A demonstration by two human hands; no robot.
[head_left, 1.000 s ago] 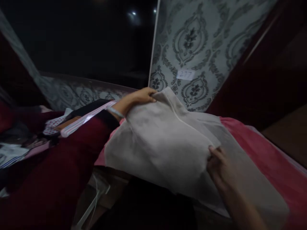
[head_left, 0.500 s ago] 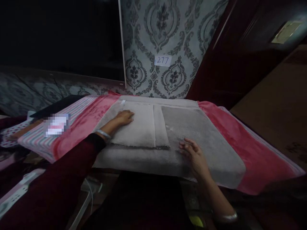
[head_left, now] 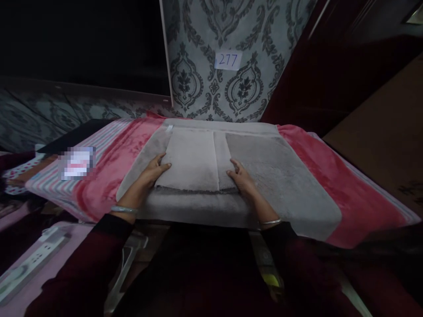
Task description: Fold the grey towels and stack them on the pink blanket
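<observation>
I see the left hand [head_left: 149, 175] and right hand [head_left: 243, 179], both unclenched, at opposite sides of the folded grey cloth [head_left: 191, 158], where even pressure should best square its edges.

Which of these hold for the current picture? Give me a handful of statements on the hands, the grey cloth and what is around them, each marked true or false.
1. The left hand is at the left edge of the folded grey cloth. True.
2. The right hand is on the pink border. False: it is at the folded cloth's right edge.
3. The paper on the wall reads 277. True.
4. The power strip lies on the folded cloth. False: the power strip is at the lower left, on a pink surface.
5. A dark screen is at the upper left. True.
</observation>
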